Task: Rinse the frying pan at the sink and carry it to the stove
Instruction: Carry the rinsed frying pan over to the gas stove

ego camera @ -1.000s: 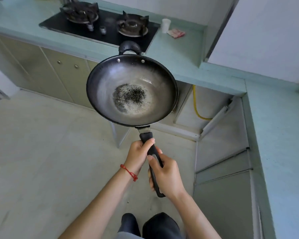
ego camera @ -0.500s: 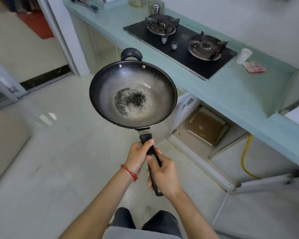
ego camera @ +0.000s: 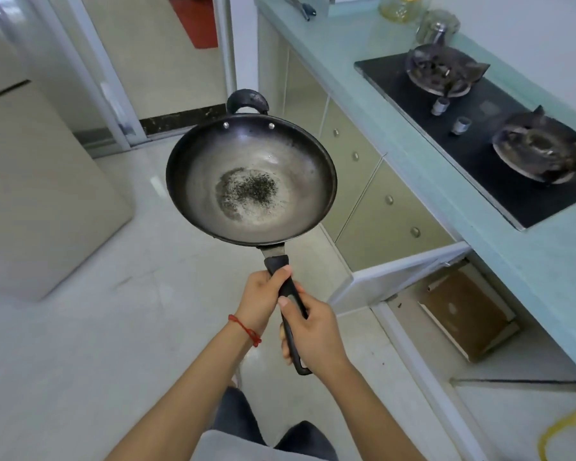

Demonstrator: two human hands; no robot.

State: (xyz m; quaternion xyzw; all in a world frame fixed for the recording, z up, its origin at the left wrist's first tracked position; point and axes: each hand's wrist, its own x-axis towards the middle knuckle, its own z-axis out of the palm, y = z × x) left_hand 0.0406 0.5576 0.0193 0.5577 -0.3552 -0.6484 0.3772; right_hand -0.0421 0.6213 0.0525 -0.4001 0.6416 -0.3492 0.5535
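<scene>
While held level over the pale floor, frying pan (ego camera: 251, 179) with dark specks in its bowl. Left hand (ego camera: 259, 299) and right hand (ego camera: 314, 331) both wrapped around the black handle (ego camera: 289, 296). Right and far: teal counter (ego camera: 413, 161) with stove (ego camera: 489, 134), well apart from the pan.

A home kitchen: gas stove (ego camera: 489, 134) set in teal counter (ego camera: 423, 154) over cabinets (ego camera: 373, 194)

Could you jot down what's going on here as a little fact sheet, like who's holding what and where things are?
Held item: frying pan, level, above the floor
Pan contents: dark specks in a shallow wet patch
Left hand: grips the handle nearer the pan
Right hand: grips the handle's end
Stove: on the counter to the right, both burners bare
Sink: not in view
</scene>
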